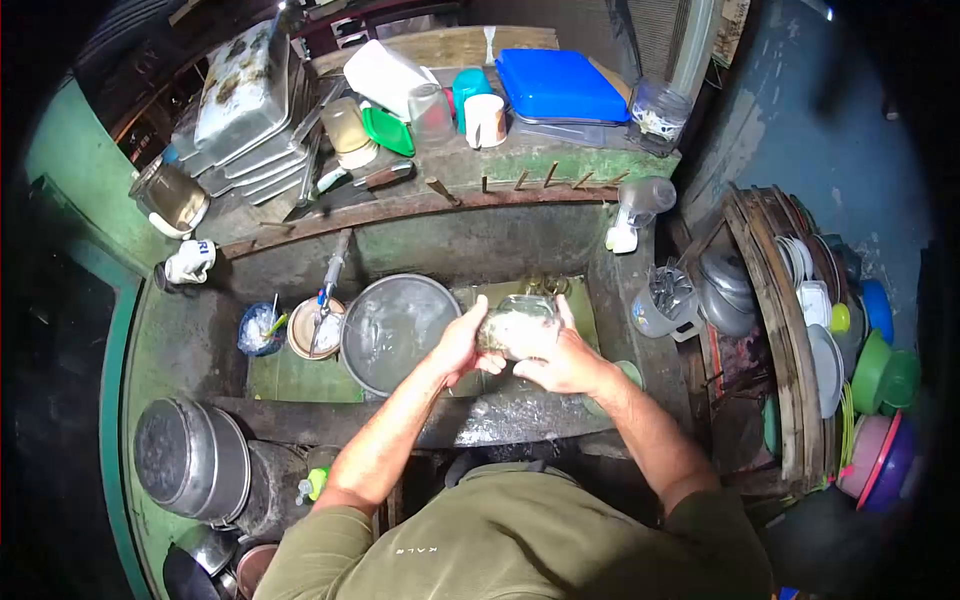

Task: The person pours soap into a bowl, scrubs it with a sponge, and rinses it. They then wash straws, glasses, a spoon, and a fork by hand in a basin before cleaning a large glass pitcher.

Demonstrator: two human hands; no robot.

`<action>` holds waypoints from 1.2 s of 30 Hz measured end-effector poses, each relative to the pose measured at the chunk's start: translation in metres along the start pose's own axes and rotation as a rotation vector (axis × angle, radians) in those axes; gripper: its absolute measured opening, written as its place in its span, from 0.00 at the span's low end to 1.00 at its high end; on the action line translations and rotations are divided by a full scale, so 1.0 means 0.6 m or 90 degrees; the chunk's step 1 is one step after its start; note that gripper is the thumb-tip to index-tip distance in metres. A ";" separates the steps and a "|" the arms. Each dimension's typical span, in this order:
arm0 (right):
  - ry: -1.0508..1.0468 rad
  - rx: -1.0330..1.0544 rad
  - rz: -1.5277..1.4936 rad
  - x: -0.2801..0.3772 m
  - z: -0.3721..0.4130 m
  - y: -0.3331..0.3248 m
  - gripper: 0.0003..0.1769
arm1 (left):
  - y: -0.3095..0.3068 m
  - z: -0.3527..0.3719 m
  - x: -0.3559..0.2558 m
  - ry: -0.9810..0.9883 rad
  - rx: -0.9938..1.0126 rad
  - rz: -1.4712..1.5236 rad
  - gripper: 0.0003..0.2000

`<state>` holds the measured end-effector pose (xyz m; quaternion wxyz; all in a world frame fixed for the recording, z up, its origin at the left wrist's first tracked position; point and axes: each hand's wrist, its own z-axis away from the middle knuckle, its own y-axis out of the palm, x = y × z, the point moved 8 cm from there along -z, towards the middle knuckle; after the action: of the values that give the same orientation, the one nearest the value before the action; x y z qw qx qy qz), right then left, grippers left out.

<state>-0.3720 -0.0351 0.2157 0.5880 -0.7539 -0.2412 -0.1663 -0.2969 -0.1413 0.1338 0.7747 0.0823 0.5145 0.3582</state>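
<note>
A clear jar (522, 328) is held up between my two hands over the front part of the sink; its inside looks whitish and blurred. My left hand (465, 343) grips its left side, thumb along the upper edge. From the right, my right hand (572, 358) closes round the other side and the lower edge. Left of my hands stands a wide grey basin (398, 335) of water. Beside that basin are a tap (330, 285) with a blue handle, a tan bowl (316, 328) and a small blue container (262, 330) with a brush-like thing in it.
A green bowl (617, 385) sits partly behind my right wrist. Along the back ledge are a blue lidded box (560, 85), cups and stacked trays (245, 100). Wooden pegs jut out below. A big pot (190, 460) stands at left, a wooden dish rack (775, 330) at right.
</note>
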 end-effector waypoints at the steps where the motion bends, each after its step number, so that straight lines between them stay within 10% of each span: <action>1: -0.031 -0.014 0.054 0.022 -0.003 -0.009 0.30 | -0.001 0.010 -0.010 0.008 -0.029 -0.045 0.26; 8: 0.221 -0.230 -0.839 -0.026 -0.011 0.067 0.26 | 0.010 0.055 -0.102 0.376 -0.067 -0.238 0.17; 10: 0.209 -0.302 -0.655 -0.028 -0.019 0.059 0.28 | -0.022 0.047 -0.085 0.210 -0.132 -0.081 0.15; 12: -0.019 -0.248 0.043 0.031 -0.036 -0.002 0.30 | -0.031 0.050 -0.076 0.120 -0.078 0.085 0.14; 14: -0.092 -0.057 0.069 0.046 -0.055 0.018 0.33 | -0.041 0.054 -0.066 0.077 -0.077 0.074 0.14; 16: -0.066 0.008 0.073 0.042 -0.066 0.046 0.34 | -0.047 0.057 -0.072 0.173 -0.096 0.000 0.13; 18: 0.068 -0.059 -0.439 0.012 -0.079 0.055 0.35 | -0.044 0.071 -0.107 0.418 -0.089 -0.155 0.13; 22: 0.200 -0.177 -0.869 0.003 -0.090 0.094 0.29 | -0.071 0.084 -0.135 0.443 -0.159 -0.310 0.14; 23: 0.199 -0.167 -0.870 -0.001 -0.095 0.101 0.29 | -0.093 0.077 -0.124 0.323 -0.183 -0.202 0.15; 26: -0.053 -0.178 0.026 0.041 -0.115 0.060 0.18 | -0.155 0.049 -0.059 0.045 -0.088 0.150 0.24; 32: -0.089 0.095 -0.146 -0.004 -0.144 0.192 0.28 | -0.210 0.044 -0.031 0.152 -0.172 0.016 0.16; 34: 0.191 0.054 -0.581 -0.033 -0.161 0.190 0.23 | -0.199 0.064 -0.088 0.472 -0.103 -0.212 0.15; 36: 0.277 -0.065 -0.545 -0.062 -0.185 0.197 0.17 | -0.208 0.054 -0.092 0.376 -0.008 -0.338 0.27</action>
<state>-0.3330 -0.1715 0.1283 0.4661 -0.5624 -0.3926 -0.5588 -0.2225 -0.2600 0.1271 0.6597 -0.1647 0.7163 0.1567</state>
